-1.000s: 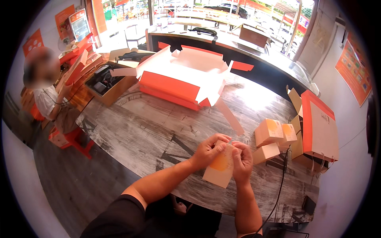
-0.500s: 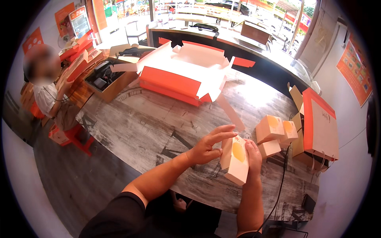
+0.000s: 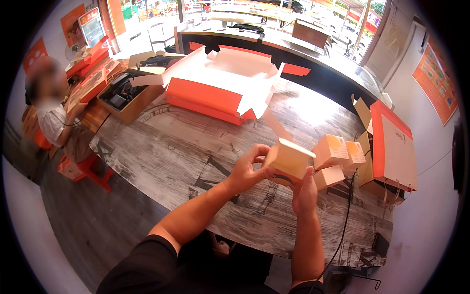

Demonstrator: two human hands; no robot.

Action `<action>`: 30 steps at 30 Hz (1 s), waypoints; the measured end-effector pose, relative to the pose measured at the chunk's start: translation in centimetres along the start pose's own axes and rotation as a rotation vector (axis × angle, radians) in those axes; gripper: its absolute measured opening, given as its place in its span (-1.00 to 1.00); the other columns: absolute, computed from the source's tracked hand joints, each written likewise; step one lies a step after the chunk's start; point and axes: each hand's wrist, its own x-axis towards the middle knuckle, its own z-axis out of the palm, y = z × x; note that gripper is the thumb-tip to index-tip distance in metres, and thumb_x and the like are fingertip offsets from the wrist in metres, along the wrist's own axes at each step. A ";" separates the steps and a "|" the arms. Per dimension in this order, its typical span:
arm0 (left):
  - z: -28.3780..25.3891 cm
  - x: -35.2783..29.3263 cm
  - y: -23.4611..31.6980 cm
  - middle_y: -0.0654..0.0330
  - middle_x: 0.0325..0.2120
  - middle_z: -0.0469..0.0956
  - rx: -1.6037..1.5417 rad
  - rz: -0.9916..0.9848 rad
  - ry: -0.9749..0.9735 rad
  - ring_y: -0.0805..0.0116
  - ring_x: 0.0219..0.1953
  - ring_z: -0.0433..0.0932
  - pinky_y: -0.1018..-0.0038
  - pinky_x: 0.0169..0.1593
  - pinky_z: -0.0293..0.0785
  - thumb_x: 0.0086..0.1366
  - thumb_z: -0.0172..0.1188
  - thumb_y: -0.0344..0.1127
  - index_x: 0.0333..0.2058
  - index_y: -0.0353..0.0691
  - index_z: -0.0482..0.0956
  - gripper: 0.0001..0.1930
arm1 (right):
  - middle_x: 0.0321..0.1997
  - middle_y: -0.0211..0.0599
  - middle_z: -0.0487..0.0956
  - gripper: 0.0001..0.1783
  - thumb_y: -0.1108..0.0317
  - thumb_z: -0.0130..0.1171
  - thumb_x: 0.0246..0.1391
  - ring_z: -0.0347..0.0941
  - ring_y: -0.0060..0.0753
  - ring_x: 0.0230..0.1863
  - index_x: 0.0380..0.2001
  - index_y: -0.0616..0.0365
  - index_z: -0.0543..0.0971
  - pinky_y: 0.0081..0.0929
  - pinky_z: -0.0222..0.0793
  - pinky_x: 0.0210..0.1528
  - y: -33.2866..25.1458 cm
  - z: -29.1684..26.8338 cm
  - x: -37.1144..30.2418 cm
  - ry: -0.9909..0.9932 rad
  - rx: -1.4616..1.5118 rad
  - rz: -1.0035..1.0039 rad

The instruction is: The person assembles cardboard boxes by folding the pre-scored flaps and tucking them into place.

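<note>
I hold a small cream carton (image 3: 288, 160) above the table, tilted, with a pale yellowish side toward me and a lighter edge along its top. My left hand (image 3: 248, 169) grips its left side, thumb in front and fingers curled behind. My right hand (image 3: 305, 193) supports it from the lower right, with the thumb up; part of its grip is hidden. Just to the right are more small cartons on the table: one with a yellow patch (image 3: 331, 151), a smaller one (image 3: 355, 155) beside it, and one lying lower (image 3: 328, 177) close to my right hand.
A large orange and white carton (image 3: 205, 100) lies unfolded on the grey table (image 3: 171, 157). An orange-fronted box (image 3: 391, 147) stands at the right, near a black cable (image 3: 348, 210). A brown box of dark devices (image 3: 125, 98) is at the left, where a person (image 3: 51, 117) sits.
The carton in my hands has been turned, so its yellow-patched face no longer shows. My left hand has closed onto its side, and my right hand has shifted lower. The view has shifted slightly.
</note>
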 end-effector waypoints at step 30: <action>0.2 -0.1 -0.8 0.26 -0.32 0.47 0.027 0.075 0.069 0.49 -0.23 0.43 0.47 -0.09 0.41 0.50 0.05 -0.19 -0.28 -0.26 0.52 -0.75 | 0.27 -0.12 0.32 -0.46 0.43 0.23 0.21 0.57 -0.34 0.03 0.19 0.28 0.31 -0.41 0.55 -0.02 0.9 0.8 -0.7 -0.112 -0.401 -0.243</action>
